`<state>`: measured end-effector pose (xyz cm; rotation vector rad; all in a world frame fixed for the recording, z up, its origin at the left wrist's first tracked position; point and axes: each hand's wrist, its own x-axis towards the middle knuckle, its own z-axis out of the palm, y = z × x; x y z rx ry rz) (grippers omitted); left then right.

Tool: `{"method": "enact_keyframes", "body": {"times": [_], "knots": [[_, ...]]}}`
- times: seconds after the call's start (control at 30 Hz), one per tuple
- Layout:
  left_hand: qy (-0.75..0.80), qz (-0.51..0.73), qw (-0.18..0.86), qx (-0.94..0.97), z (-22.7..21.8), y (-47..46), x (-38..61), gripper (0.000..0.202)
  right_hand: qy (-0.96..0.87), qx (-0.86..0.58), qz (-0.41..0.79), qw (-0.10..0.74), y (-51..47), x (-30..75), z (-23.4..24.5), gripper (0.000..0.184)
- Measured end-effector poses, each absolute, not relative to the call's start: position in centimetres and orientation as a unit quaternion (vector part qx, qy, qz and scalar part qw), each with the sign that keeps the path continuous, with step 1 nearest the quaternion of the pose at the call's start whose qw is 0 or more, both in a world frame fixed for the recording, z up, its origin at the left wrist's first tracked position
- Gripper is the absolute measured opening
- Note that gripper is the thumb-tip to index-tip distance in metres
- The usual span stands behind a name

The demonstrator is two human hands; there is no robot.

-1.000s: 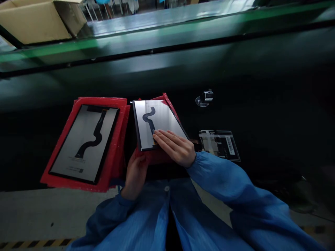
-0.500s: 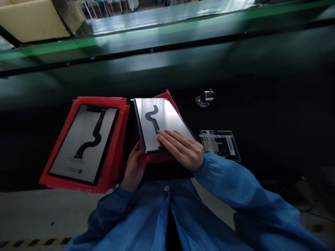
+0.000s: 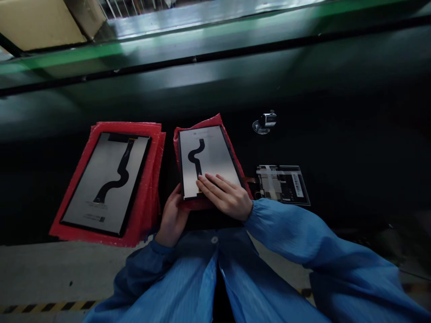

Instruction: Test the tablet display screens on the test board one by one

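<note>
A silver display panel [image 3: 208, 154] with a curvy black flex cable lies face down on a red bubble-wrap sheet [image 3: 215, 122] in front of me. My right hand [image 3: 226, 196] rests flat on the panel's near end, fingers stretched out and together. My left hand [image 3: 172, 219] grips the near left corner of the red sheet and panel from below, thumb on the edge. Both arms wear blue sleeves.
A second panel [image 3: 105, 179] lies on a stack of red bubble-wrap [image 3: 153, 179] to the left. A small circuit board in clear film [image 3: 282, 184] lies at the right. A small metal part on a clear disc [image 3: 265, 122] sits behind it. A cardboard box [image 3: 40, 22] stands far left.
The held panel has turned from slanting rightward to nearly straight, and sits squarer on its red sheet. My right hand shifted slightly left with it. The left hand stays at the near corner.
</note>
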<state>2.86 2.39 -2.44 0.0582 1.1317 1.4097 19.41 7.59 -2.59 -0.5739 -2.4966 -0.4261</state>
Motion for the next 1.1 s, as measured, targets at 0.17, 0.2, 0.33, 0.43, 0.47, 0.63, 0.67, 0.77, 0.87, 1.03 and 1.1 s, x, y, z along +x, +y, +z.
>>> {"method": "enact_keyframes", "body": {"times": [0.17, 0.2, 0.33, 0.43, 0.47, 0.63, 0.67, 0.77, 0.87, 1.03, 1.1], "knots": [[0.497, 0.590, 0.636, 0.009, -1.8, 2.8, 2.0, 0.022, -0.949, -0.201, 0.002, 0.243, 7.8, 20.5, -2.0, 0.033], [0.501, 0.589, 0.634, 0.010, -1.6, 2.8, 1.9, 0.020, -0.943, -0.212, 0.051, 0.252, 7.9, 21.3, -1.6, 0.037], [0.525, 0.592, 0.610, 0.038, -0.6, 2.6, 1.4, 0.030, -0.859, -0.379, 0.170, 0.299, 8.9, 25.8, -0.4, 0.032], [0.545, 0.590, 0.591, 0.074, 0.2, 2.3, 0.8, 0.042, -0.818, -0.464, 0.250, 0.229, 10.1, 28.6, -0.6, 0.052], [0.552, 0.586, 0.586, 0.087, 0.3, 2.3, 0.5, 0.044, -0.811, -0.467, 0.286, 0.206, 10.5, 29.2, -0.8, 0.057], [0.592, 0.552, 0.571, 0.136, 0.2, 2.1, -0.7, 0.052, -0.721, -0.405, 0.510, 0.235, 11.9, 30.3, -1.0, 0.034], [0.598, 0.544, 0.571, 0.140, 0.0, 1.9, -0.8, 0.054, -0.690, -0.388, 0.555, 0.255, 12.0, 30.3, -1.0, 0.032], [0.619, 0.517, 0.564, 0.176, -0.8, 0.9, -0.5, 0.057, -0.601, -0.343, 0.648, 0.317, 12.0, 30.4, -0.9, 0.028], [0.648, 0.452, 0.523, 0.321, -1.0, 0.0, 0.0, 0.059, -0.546, -0.304, 0.691, 0.364, 11.8, 29.9, -0.9, 0.020], [0.661, 0.381, 0.222, 0.607, 0.6, 2.8, 1.3, 0.049, -0.515, -0.288, 0.708, 0.388, 11.6, 28.6, -0.8, 0.017], [0.639, 0.343, 0.132, 0.676, 1.1, 5.6, 2.3, 0.039, -0.514, -0.297, 0.710, 0.379, 11.6, 28.1, -0.7, 0.017]]}}
